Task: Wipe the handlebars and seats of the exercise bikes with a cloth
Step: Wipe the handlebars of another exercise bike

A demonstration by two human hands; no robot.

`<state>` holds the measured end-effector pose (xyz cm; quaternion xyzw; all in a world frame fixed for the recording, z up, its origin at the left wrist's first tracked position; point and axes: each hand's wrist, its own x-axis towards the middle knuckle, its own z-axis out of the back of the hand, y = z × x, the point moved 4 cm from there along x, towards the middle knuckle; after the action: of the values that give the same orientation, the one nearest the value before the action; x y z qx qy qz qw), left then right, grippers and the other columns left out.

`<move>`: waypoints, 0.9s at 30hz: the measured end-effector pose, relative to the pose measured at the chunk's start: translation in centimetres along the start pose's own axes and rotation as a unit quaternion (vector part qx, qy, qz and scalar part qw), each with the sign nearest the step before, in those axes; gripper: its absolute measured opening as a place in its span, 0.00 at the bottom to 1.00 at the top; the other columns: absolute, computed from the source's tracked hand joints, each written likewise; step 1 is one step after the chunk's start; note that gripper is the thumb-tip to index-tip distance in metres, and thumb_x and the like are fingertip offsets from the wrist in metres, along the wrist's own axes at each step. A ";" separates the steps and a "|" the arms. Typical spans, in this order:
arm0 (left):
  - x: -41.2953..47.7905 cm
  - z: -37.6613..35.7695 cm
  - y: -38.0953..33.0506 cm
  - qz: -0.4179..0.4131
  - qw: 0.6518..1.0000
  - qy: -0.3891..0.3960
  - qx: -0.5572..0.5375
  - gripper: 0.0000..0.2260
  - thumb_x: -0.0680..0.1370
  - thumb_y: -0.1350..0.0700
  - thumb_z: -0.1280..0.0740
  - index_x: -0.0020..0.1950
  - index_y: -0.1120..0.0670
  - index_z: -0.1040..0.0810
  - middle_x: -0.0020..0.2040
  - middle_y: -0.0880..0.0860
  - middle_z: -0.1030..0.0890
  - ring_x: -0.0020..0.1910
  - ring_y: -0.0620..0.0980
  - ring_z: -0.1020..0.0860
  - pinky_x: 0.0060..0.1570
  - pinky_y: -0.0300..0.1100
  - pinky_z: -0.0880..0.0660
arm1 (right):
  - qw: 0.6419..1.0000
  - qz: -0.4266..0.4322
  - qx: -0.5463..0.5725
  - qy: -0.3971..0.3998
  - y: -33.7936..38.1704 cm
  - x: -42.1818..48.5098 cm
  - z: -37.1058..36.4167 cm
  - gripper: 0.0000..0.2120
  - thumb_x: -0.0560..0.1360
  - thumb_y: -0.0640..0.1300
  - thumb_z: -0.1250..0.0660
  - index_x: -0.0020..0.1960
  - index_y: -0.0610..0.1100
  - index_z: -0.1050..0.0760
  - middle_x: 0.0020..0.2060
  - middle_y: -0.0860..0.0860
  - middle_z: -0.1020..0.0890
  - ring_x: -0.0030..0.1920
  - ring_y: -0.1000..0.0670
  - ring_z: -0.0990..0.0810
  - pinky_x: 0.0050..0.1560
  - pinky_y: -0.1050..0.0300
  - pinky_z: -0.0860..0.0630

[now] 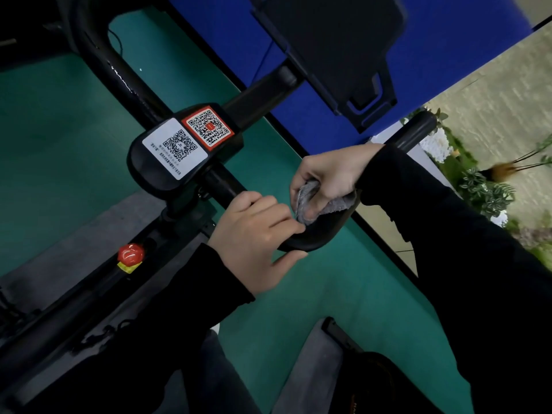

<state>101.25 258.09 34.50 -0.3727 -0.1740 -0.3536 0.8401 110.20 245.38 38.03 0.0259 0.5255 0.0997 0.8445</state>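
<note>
Your left hand is gripping the handlebar, blocking the cloth your right hand is clenching: you're risking unwiped patches.

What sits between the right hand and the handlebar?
A grey cloth, bunched in the right hand against the curved handlebar, seen in the head view.

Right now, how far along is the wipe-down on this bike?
Done: nothing shows as finished; a wiped bar would look no different here. In hand: the right hand holds the cloth against the handlebar bend, and the left hand grips the bar beside it. Left: the far loop, with no cloth on it, and the seats, which are not clearly in view.
</note>
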 end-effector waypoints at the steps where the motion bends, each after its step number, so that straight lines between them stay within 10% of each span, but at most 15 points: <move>1: 0.0 0.0 0.0 0.000 1.000 0.001 0.002 0.11 0.69 0.47 0.28 0.44 0.53 0.18 0.38 0.49 0.21 0.38 0.54 0.23 0.48 0.44 0.36 | 1.000 -0.001 0.000 0.005 0.0 0.1 0.0 0.06 0.71 0.40 0.25 0.47 0.44 0.19 0.41 0.49 0.15 0.43 0.49 0.17 0.51 0.48 0.20; 12: 0.3 0.0 -0.6 0.011 0.999 0.027 0.038 0.13 0.72 0.43 0.32 0.44 0.53 0.19 0.39 0.49 0.22 0.39 0.54 0.23 0.49 0.47 0.34 | 0.951 0.064 0.021 -0.300 -2.5 -4.1 -0.4 0.05 0.70 0.41 0.26 0.45 0.46 0.19 0.33 0.60 0.19 0.38 0.63 0.21 0.39 0.65 0.27; 18: 1.9 -1.2 -2.5 0.052 0.992 0.041 0.110 0.17 0.76 0.42 0.38 0.46 0.55 0.19 0.37 0.52 0.21 0.40 0.56 0.23 0.51 0.50 0.30 | 0.736 0.088 0.090 -0.665 -4.1 -6.8 -5.7 0.04 0.72 0.35 0.28 0.47 0.40 0.19 0.43 0.53 0.20 0.47 0.48 0.23 0.50 0.62 0.29; 27: 3.3 -2.7 -3.1 0.075 0.986 0.080 0.124 0.17 0.73 0.44 0.37 0.51 0.56 0.20 0.38 0.52 0.20 0.40 0.56 0.23 0.42 0.48 0.27 | 0.499 0.040 0.265 -0.824 -4.1 -4.7 -10.3 0.05 0.73 0.32 0.32 0.49 0.37 0.22 0.46 0.45 0.20 0.49 0.43 0.23 0.52 0.53 0.26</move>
<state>101.35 253.01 36.13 -0.2480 -0.1199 -0.2935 0.9154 99.56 239.78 36.99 0.3398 -0.4082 -0.0770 0.8438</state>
